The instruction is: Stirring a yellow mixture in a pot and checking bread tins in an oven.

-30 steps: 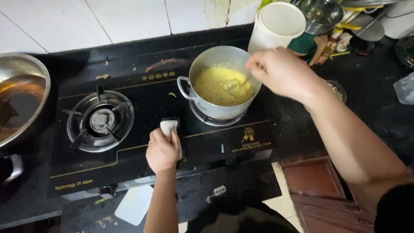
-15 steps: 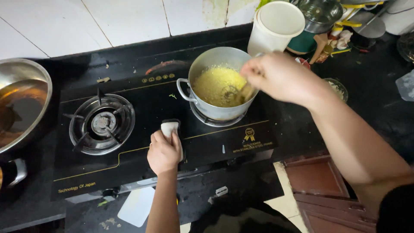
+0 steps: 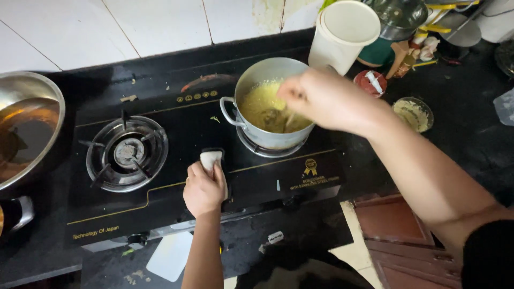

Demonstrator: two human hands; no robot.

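Two bare hands are at work over a black glass-topped gas stove. The right hand hovers above a round steel pot with small loop handles, its fingers curled shut around a thin utensil whose lower end dips into the thick yellow mixture inside; the utensil is blurred, so its kind cannot be told. The left hand is closed on a small pale, rounded object pressed against the stove top between the two burners, just in front of the pot. The pot sits on the right burner, while the left burner with its steel ring and black pan supports stands bare. Stirring of this sort seems best done with the utensil kept low against the bottom and swept round the wall, since a thick mixture may catch there, and with slow strokes so nothing slops over the rim onto the glass. Behind the pot stands a tall cream plastic container, and to the right a small glass bowl of pale paste lies on the dark counter. At the far left a large steel wok holds dark liquid.
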